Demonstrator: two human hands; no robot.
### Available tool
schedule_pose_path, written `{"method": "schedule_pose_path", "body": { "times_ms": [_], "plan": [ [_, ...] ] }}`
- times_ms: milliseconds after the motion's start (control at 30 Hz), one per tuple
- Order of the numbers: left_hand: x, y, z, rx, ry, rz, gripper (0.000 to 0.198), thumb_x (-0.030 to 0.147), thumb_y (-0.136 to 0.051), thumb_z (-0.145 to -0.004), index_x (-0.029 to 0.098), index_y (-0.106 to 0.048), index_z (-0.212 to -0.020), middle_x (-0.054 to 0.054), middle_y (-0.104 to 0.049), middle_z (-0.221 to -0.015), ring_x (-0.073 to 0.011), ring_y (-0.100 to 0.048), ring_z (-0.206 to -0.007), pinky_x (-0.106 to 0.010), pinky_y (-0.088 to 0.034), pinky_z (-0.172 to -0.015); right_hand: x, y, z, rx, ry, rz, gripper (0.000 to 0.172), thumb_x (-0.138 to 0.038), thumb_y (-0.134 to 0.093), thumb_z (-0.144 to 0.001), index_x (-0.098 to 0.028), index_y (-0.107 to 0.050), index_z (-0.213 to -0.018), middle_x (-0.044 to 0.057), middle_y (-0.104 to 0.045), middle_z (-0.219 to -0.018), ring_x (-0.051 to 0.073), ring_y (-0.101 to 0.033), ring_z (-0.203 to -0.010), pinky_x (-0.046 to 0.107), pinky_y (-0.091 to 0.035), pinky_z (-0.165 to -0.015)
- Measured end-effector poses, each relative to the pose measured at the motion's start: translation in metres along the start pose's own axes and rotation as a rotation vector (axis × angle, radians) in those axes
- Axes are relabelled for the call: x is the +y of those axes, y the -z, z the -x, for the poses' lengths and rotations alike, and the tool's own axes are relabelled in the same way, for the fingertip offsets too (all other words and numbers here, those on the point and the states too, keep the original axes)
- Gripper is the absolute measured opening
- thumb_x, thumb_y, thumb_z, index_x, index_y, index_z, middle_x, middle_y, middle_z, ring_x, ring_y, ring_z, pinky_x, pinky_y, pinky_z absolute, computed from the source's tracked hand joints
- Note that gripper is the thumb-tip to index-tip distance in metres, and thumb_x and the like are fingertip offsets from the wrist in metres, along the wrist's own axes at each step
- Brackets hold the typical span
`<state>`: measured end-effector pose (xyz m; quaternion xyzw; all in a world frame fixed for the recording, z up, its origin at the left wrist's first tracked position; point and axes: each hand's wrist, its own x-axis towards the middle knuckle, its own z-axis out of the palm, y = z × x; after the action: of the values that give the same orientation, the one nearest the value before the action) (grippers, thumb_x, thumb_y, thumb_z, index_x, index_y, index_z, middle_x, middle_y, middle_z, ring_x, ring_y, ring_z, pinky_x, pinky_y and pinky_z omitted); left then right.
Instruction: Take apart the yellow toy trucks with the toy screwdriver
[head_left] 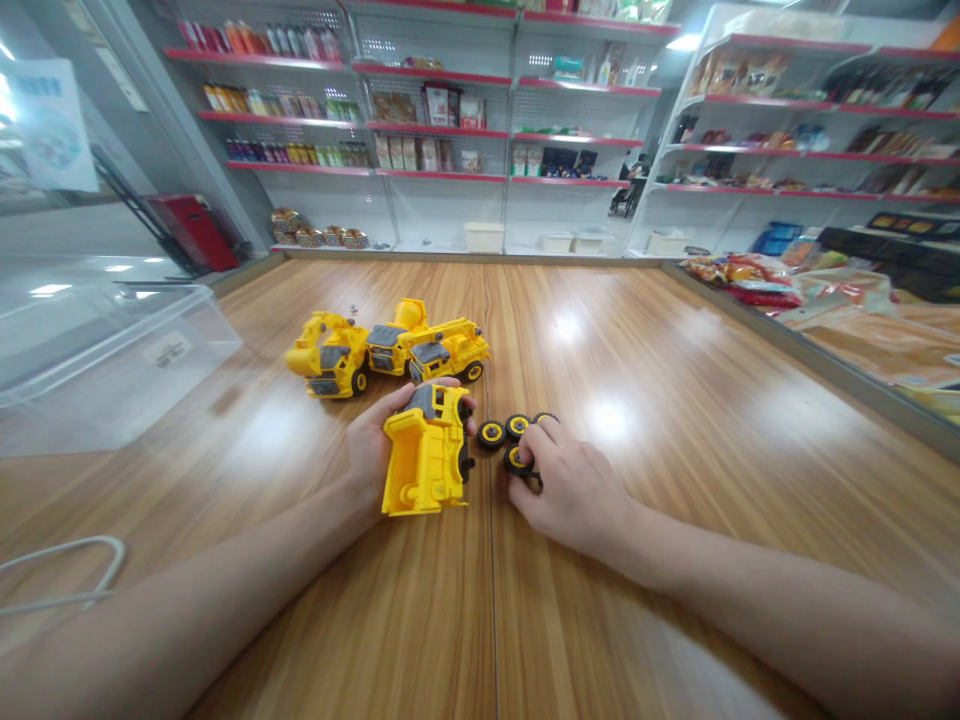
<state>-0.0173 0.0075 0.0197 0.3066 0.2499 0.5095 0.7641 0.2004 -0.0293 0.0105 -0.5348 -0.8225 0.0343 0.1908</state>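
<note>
Gripping a Yellow Toy Dump Truck [424, 462] Beside Loose Wheels [491, 434]

The two hands are apart over the wood-grain tabletop [637, 640]. The left hand [367, 445] is clamped on the dump truck, holding it near the middle of the table, its cab away from the wearer and dark axle parts showing on its right side. The right hand [574, 485] touches the black-and-yellow wheels just beside it; whether its fingers have closed on one, I cannot tell. Beyond the left hand stand a toy excavator [330, 360], a toy mixer truck [394, 338] and a toy crane truck [454, 355]. A clear plastic box [75, 375] at left carries a white label [168, 349], its print too small to read. The poster [49, 130] bears blurred blue characters; packaging lettering on the shelves [442, 130] is illegible.
</note>
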Motion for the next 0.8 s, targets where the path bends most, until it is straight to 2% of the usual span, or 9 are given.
{"method": "schedule_pose_path", "body": {
  "times_ms": [300, 467, 633, 800],
  "plan": [
    [-0.002, 0.003, 0.0, -0.035, 0.003, 0.009, 0.035, 0.037, -0.046, -0.088, 0.014, -0.062, -0.11, -0.013, -0.067, -0.101, -0.028, -0.068, -0.08, -0.041, -0.058, -0.061, 0.003, -0.003, -0.001, 0.007, -0.004, -0.005, 0.01, -0.027, -0.055, -0.086, -0.02, -0.054, -0.093, 0.006, -0.055, -0.099, 0.015, -0.056, -0.068, 0.028, -0.037, -0.058],
    [-0.004, 0.0, 0.0, -0.059, -0.023, -0.009, 0.035, 0.035, -0.046, -0.088, 0.013, -0.061, -0.111, -0.014, -0.067, -0.101, -0.027, -0.067, -0.08, -0.038, -0.056, -0.064, 0.003, -0.003, 0.0, 0.041, -0.001, -0.016, 0.014, -0.028, -0.055, -0.088, -0.019, -0.056, -0.098, 0.008, -0.055, -0.104, 0.014, -0.055, -0.066, 0.028, -0.039, -0.057],
    [-0.009, -0.002, 0.002, -0.092, -0.058, -0.048, 0.034, 0.033, -0.048, -0.088, 0.013, -0.061, -0.112, -0.012, -0.066, -0.099, -0.0243, -0.066, -0.081, -0.037, -0.055, -0.071, 0.003, -0.002, -0.001, 0.109, 0.147, -0.177, 0.006, -0.024, -0.055, -0.088, -0.019, -0.057, -0.091, 0.005, -0.058, -0.093, 0.016, -0.058, -0.076, 0.027, -0.043, -0.062],
    [-0.015, -0.005, 0.005, -0.048, -0.15, -0.164, 0.039, 0.034, -0.052, -0.086, 0.012, -0.062, -0.117, -0.011, -0.066, -0.098, -0.0219, -0.064, -0.08, -0.033, -0.053, -0.073, 0.002, 0.001, 0.001, 0.159, 0.301, -0.387, 0.009, -0.026, -0.054, -0.09, -0.019, -0.056, -0.086, 0.002, -0.063, -0.081, 0.013, -0.058, -0.07, 0.025, -0.044, -0.063]
  ]
}}
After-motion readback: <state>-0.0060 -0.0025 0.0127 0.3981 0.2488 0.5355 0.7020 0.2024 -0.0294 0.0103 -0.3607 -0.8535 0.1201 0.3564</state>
